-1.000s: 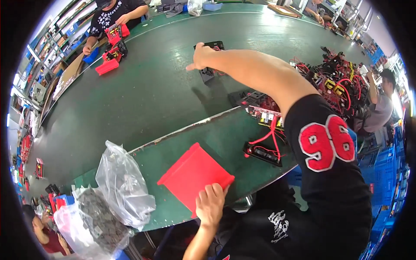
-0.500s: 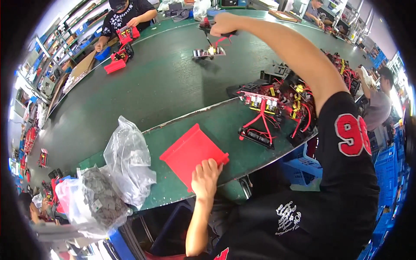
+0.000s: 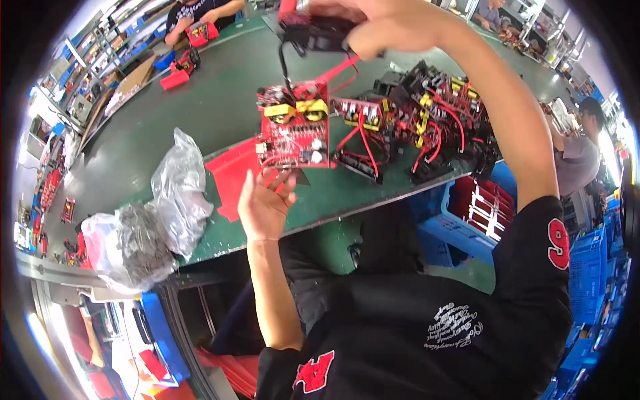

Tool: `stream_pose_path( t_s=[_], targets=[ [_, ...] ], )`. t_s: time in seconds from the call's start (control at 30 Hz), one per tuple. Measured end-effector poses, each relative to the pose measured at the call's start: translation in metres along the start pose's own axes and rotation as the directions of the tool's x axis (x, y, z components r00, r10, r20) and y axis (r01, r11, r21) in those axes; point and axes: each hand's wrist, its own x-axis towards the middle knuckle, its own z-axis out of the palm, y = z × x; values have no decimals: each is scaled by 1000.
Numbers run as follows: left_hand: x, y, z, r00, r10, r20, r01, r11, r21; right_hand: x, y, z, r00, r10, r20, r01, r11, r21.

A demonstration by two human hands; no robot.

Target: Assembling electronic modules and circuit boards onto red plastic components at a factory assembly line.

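My right hand [image 3: 393,27], raised at the top, grips a black plastic end panel [image 3: 313,37] with a red part on it. From that panel a red circuit board [image 3: 297,137] with yellow-wrapped coils and capacitors hangs by black and red wires. Just under the board's lower edge is my left hand [image 3: 267,207], palm up with its fingers apart and slightly curled. Whether its fingertips touch the board I cannot tell. Behind the board and my left hand lies a red plastic cover [image 3: 230,177], partly hidden, on the green bench.
Several wired circuit boards [image 3: 427,113] are heaped at the right of the bench. Clear plastic bags [image 3: 180,193] stand left, one with grey parts [image 3: 141,240]. A blue crate [image 3: 460,220] sits below the bench's right edge. Across the bench a co-worker [image 3: 200,13] handles red parts.
My right hand has brought the hanging circuit board nearer, above the red cover. My left hand has let go of the cover and turned palm up. The view has shifted.
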Motion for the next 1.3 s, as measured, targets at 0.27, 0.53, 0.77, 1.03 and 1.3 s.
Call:
stream_pose_path(
  t_s=[0.27,0.53,0.77,1.03,1.3],
  targets=[
    [-65,-85,-38,911,384,-152,-265,827,496,-82,57,56,933,-280,-227,326,923,203],
    [-124,-126,-30,958,-85,272,204,871,-446,-103,53,119,975,213,-70,-154,864,480],
    [-106,-29,0,899,43,-436,240,785,571,-115,91,225,935,348,-73,-249,788,564],
    [-42,-46,27,933,162,322,-293,-176,940,-126,79,339,763,646,10,59,-86,995],
    [-8,-37,-9,943,170,286,-257,-173,951,-97,36,389,628,751,-206,119,169,978]
  ],
)
